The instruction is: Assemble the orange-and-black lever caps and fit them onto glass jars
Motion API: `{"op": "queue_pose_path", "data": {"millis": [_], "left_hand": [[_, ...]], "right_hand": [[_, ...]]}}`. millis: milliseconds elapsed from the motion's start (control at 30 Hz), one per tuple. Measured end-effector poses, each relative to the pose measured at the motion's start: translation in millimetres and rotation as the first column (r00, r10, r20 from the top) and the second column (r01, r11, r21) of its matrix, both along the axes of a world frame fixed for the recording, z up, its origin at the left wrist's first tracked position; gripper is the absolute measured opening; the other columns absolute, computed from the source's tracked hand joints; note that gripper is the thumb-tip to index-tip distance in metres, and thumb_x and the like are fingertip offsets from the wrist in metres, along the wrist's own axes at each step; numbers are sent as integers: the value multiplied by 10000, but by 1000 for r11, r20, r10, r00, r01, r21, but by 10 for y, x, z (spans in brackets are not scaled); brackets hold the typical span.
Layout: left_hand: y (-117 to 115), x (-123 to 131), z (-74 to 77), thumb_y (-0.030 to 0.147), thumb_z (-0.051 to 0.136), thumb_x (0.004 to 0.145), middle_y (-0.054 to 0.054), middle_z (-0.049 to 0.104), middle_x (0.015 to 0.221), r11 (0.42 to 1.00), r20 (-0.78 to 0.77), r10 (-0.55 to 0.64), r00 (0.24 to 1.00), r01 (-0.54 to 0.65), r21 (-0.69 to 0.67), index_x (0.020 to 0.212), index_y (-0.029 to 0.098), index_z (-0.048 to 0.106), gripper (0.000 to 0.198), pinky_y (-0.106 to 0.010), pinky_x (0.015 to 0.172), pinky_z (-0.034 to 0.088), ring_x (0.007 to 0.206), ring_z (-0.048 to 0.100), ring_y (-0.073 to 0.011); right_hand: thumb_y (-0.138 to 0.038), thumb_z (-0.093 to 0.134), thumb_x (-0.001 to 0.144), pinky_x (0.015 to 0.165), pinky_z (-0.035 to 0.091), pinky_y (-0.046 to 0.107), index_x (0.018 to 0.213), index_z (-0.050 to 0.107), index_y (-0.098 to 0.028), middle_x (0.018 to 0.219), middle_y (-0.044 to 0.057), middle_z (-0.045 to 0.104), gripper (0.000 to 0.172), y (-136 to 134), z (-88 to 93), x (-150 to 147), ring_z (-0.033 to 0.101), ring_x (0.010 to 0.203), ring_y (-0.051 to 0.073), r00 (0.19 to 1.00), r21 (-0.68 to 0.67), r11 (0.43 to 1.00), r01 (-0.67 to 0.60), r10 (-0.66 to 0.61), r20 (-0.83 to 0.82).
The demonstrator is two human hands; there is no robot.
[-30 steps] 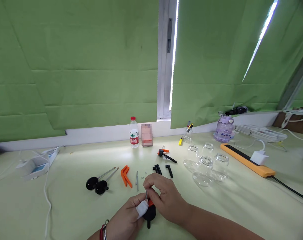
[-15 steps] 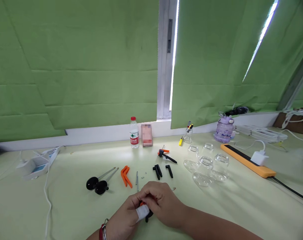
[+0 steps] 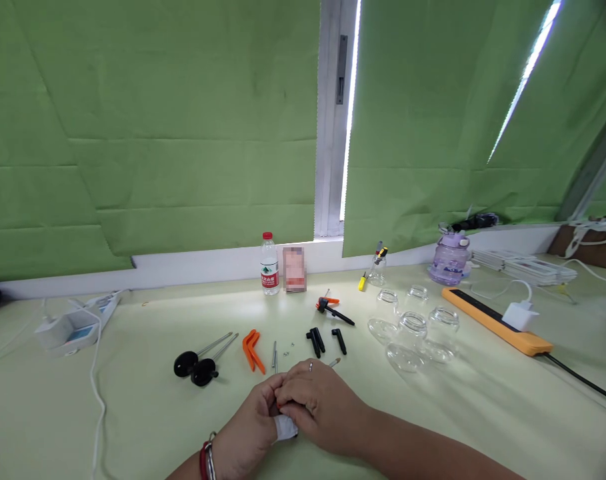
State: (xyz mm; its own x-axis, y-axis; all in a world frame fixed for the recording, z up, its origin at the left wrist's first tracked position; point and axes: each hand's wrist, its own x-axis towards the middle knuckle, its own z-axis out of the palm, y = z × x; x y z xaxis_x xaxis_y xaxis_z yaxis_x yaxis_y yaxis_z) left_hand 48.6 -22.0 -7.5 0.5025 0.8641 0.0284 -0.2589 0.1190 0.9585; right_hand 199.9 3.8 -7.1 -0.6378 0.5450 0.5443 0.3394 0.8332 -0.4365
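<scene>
My left hand [image 3: 250, 427], with white tape round its thumb, is closed and meets my right hand [image 3: 323, 407] near the front of the table. Between their fingers is a small black and orange part [image 3: 279, 405], nearly all hidden now. A thin rod's tip [image 3: 335, 362] shows past my right knuckles; what it joins is hidden. Beyond my hands lie metal pins [image 3: 275, 357], orange angled handles [image 3: 253, 351] and black peg-like parts [image 3: 315, 343]. Two black discs with metal rods [image 3: 203, 371] rest to the left. Farther back lies a joined black and orange piece [image 3: 334, 311].
Several clear glass jars [image 3: 413, 327] stand at right, beside an orange power strip [image 3: 497, 320] with a white charger. At the back are a water bottle [image 3: 269, 267], a box [image 3: 295, 270] and a purple jug [image 3: 449, 257]. A white cable [image 3: 99, 400] runs down the left.
My right fingers have shifted over the held part, covering most of its black and orange surfaces. The rod tip has swung up and left. The laid-out parts have stayed put.
</scene>
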Motion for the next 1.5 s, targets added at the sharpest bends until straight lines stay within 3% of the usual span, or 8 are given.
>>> {"op": "queue_pose_path", "data": {"millis": [500, 867, 967, 1033, 1100, 1167, 1233, 1500], "left_hand": [[87, -68, -39, 69, 655, 676, -59, 618, 1061, 981, -242, 87, 966, -40, 190, 1083, 194, 568, 434, -343, 934, 395, 1032, 542, -210], [85, -98, -58, 137, 635, 716, -61, 572, 1192, 961, -310, 69, 948, 21, 277, 1202, 234, 521, 509, -361, 1024, 336, 1103, 504, -219], [110, -138, -60, 196, 616, 740, -72, 580, 1150, 957, -350, 167, 922, -66, 283, 1212, 208, 519, 482, -350, 974, 367, 1054, 516, -225], [124, -166, -57, 274, 610, 749, -76, 599, 1058, 958, -407, 253, 878, -169, 231, 1244, 190, 489, 516, -342, 863, 426, 928, 553, -220], [133, -183, -45, 341, 604, 749, -52, 604, 935, 949, -434, 315, 844, -267, 170, 1272, 186, 456, 566, -329, 763, 446, 767, 563, -192], [139, -186, -25, 370, 594, 749, -21, 590, 827, 931, -422, 365, 830, -334, 149, 1273, 185, 454, 573, -324, 739, 439, 678, 548, -173], [143, -182, -3, 375, 595, 744, -7, 582, 786, 915, -396, 402, 825, -375, 148, 1264, 188, 465, 568, -329, 755, 430, 664, 544, -171], [170, -199, 3, 413, 592, 742, -20, 626, 810, 882, -365, 469, 804, -442, 161, 1288, 210, 456, 598, -387, 846, 397, 736, 575, -204]], "right_hand": [[-92, 407, 826, 812, 421, 284, 893, 591, -179, 864, 24, 691, 215, 11, -11, 1, 603, 866, 139, 997, 233, 970, -72, 61, 57], [-81, 407, 795, 838, 421, 313, 901, 591, -189, 832, 32, 686, 238, 28, -68, -46, 577, 843, 167, 987, 273, 955, -113, 75, 146], [-111, 403, 829, 845, 410, 332, 955, 581, -182, 874, 47, 666, 230, 113, -6, 17, 558, 861, 179, 997, 244, 969, -39, 21, 75], [-142, 383, 862, 813, 416, 324, 964, 576, -171, 907, 69, 642, 221, 247, 44, 124, 548, 852, 180, 988, 155, 976, 153, -155, 0], [-174, 381, 879, 797, 416, 305, 962, 574, -164, 942, 83, 617, 211, 436, 56, 278, 546, 877, 180, 903, 0, 903, 430, -430, -3], [-197, 413, 864, 787, 413, 289, 1040, 552, -160, 1051, 95, 585, 228, 641, 16, 450, 550, 924, 185, 747, -134, 736, 664, -648, 148], [-240, 459, 842, 744, 412, 292, 1048, 555, -153, 1056, 109, 583, 243, 816, -60, 604, 561, 927, 209, 618, -198, 586, 786, -722, 312], [-240, 559, 760, 606, 386, 275, 966, 612, -146, 964, 135, 633, 233, 1005, -247, 762, 601, 849, 239, 540, -248, 481, 841, -707, 457]]}}
